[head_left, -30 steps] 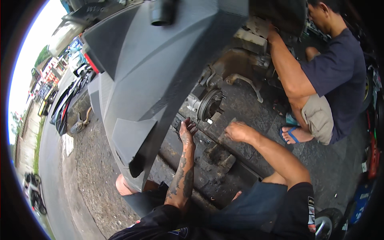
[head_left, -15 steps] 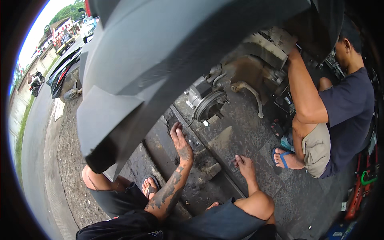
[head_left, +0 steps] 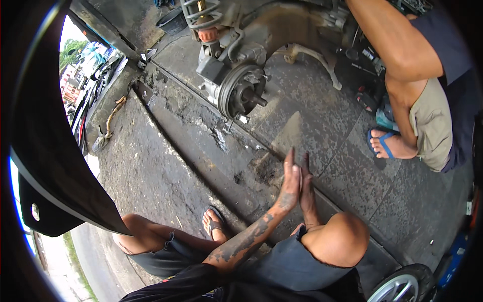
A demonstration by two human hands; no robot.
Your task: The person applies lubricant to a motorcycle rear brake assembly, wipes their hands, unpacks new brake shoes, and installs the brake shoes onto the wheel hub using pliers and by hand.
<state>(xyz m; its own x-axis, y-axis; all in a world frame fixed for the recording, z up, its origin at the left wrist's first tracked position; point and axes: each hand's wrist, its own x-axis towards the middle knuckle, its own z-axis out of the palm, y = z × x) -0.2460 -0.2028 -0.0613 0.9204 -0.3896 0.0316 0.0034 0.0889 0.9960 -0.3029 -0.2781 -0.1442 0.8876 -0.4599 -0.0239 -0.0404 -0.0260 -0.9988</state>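
Observation:
My left hand (head_left: 290,182) and my right hand (head_left: 306,190) meet palm to palm in front of my knees. Fingers on both are stretched out and look dirty, with nothing visible between the palms. Beyond them is a motorbike's bare rear hub (head_left: 241,95), its brake backing and axle stub exposed and no wheel fitted. Above the hub rises a coil-spring shock absorber (head_left: 202,20). A metal stand leg (head_left: 319,63) reaches down to the right of it. Neither hand touches the bike.
A dark curved body panel (head_left: 55,116) hangs close on the left. At the right a co-worker's bent arm (head_left: 397,45) and sandalled foot (head_left: 390,143) are near the bike. A spoked wheel (head_left: 400,288) lies at lower right. A raised ledge (head_left: 176,156) crosses the ground.
My hands, apart before, have come together palm to palm. The view has shifted; the body panel that covered the top now sits at the left, exposing the spring and more ground.

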